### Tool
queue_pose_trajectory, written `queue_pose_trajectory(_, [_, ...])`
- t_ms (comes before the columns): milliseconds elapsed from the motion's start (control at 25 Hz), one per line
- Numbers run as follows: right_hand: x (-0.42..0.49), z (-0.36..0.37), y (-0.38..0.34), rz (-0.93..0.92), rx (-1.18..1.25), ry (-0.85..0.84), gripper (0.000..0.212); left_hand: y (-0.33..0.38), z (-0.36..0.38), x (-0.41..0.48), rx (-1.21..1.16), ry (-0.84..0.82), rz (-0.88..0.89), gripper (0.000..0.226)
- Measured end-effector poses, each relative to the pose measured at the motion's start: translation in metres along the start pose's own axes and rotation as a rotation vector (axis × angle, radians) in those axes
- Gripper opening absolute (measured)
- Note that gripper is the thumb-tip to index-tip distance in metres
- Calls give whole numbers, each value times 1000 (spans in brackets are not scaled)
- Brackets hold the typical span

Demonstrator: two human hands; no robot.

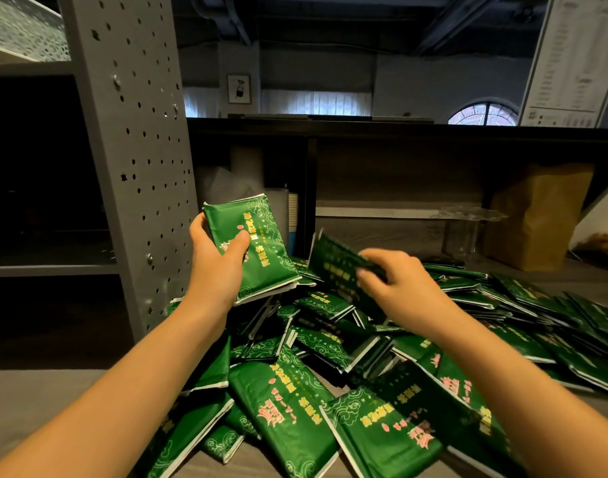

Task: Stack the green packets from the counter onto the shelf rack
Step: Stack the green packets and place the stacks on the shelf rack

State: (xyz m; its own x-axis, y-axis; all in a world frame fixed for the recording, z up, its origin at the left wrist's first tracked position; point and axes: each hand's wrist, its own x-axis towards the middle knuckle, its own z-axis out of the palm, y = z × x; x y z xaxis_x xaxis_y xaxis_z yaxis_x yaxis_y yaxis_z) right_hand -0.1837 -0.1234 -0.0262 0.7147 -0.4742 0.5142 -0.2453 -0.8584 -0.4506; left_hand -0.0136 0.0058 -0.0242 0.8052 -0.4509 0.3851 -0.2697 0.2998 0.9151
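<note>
Above heap of green packets (330,391) on surface (37,401): left hand (216,260) grips small packet stack (251,246); right hand (395,284) pinches tilted packet (333,263), blurred; shelf rack (137,150) left.

hands (216,263) (402,288) 2 | green pkts (289,408) dozens, uncountable | bag (537,219) 1 | rack (137,132) 1

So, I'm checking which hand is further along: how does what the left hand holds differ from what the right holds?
The left hand grips a small stack, seemingly several packets, held above the pile beside the shelf rack, print sharp. The right hand pinches one packet, tilted on edge, blurred, low against the pile. Both are green with similar print.
</note>
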Motion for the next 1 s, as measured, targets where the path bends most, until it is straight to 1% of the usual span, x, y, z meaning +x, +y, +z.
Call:
queue_pose_trajectory(80, [0, -5, -6, -10, 268, 131, 20, 2, 3, -3, 5, -31, -18, 55])
queue_pose_trajectory(120, [0, -6, -9, -8, 419, 170, 25, 2, 5, -6, 8, -52, -29, 54])
queue_pose_trajectory(200, [-2, -2, -13, 7, 681, 194, 34, 3, 10, -13, 1, -98, -48, 51])
queue_pose_trajectory(240, [-2, 3, -13, 24, 770, 186, 38, 3, 13, -16, -9, -119, -57, 50])
queue_pose_trajectory(360, [-2, 17, -12, 118, 910, 151, 45, 1, 19, -23, -26, -156, -73, 47])
queue_pose_trajectory(520, [-2, 20, -15, 272, 1107, 90, 39, 0, 20, -28, 2, -177, -74, 48])
queue_pose_trajectory(600, [-2, 15, -16, 297, 1166, 75, 35, 1, 19, -29, 39, -181, -65, 49])
queue_pose_trajectory(720, [-2, 11, -16, 287, 1179, 100, 34, 3, 19, -30, 65, -178, -44, 54])
queue_pose_trajectory(880, [-6, 26, -21, 275, 1051, 99, 36, 4, 26, -39, 40, -196, 5, 52])
queue_pose_trajectory(1000, [-8, 40, -22, 227, 983, 87, 42, 4, 32, -46, -32, -201, 31, 53])
